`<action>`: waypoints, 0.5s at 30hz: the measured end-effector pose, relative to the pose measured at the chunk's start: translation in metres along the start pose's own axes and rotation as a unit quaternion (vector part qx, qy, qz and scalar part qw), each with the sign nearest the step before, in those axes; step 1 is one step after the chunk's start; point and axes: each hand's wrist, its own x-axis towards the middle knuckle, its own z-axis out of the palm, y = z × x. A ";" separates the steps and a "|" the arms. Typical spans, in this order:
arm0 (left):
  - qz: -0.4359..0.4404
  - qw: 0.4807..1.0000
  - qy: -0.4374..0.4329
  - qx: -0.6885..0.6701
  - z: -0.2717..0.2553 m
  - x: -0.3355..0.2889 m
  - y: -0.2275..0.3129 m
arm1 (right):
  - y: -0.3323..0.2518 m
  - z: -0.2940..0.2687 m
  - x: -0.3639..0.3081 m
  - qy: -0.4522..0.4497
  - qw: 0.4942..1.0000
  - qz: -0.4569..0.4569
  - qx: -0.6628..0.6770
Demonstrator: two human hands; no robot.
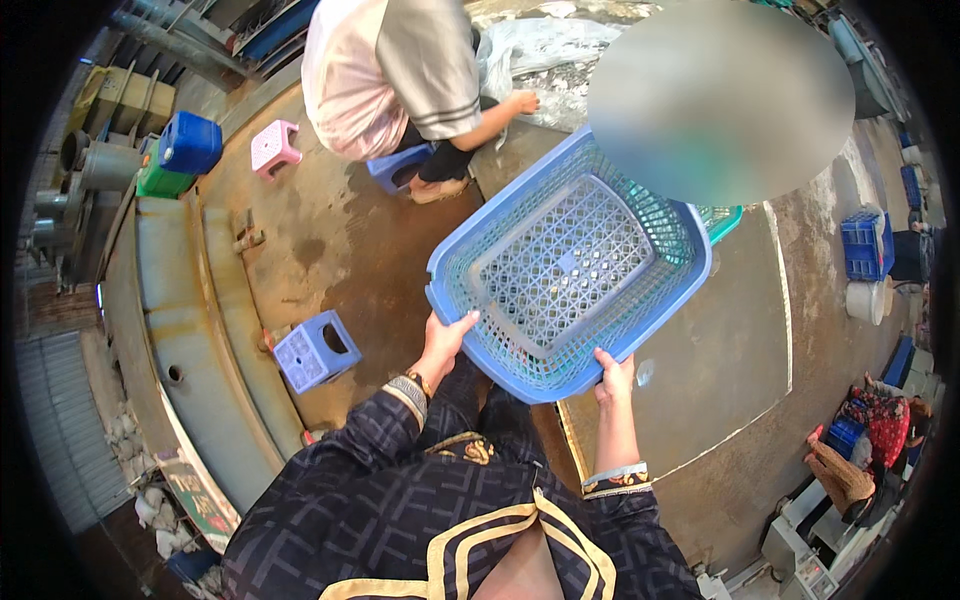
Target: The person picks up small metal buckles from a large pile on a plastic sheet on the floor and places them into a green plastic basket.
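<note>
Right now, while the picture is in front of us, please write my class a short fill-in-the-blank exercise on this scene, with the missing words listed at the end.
1. The left hand and the right hand hold a plastic mesh basket whose rim is coloured ____.
2. The violet-blue stool is nearer to the person's ____ hand.
3. In the picture, between the blue plastic drum and the seated co-worker, stands a small stool coloured ____.

Missing words: blue; left; pink.

1 held bskt [570, 262], 3 stools [300, 362] on L
</note>
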 end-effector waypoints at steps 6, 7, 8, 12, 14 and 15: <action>-0.208 0.976 0.004 -0.060 0.006 0.043 -0.027 | 0.001 0.007 0.006 -0.010 0.997 0.065 -0.039; -0.192 0.980 0.008 -0.044 0.010 0.065 -0.035 | 0.002 0.004 0.003 0.020 0.996 0.078 -0.043; -0.180 0.983 0.012 -0.026 0.015 0.083 -0.042 | 0.008 -0.004 -0.005 0.052 0.993 0.095 -0.048; -0.191 0.981 -0.024 0.030 0.051 0.144 -0.034 | 0.071 -0.080 -0.077 0.195 0.964 0.166 -0.076; -0.244 0.963 -0.110 0.044 0.049 0.191 -0.039 | 0.124 -0.124 -0.132 0.257 0.947 0.185 -0.047; -0.251 0.948 -0.194 0.021 0.048 0.207 -0.035 | 0.139 -0.128 -0.166 0.287 0.933 0.215 -0.035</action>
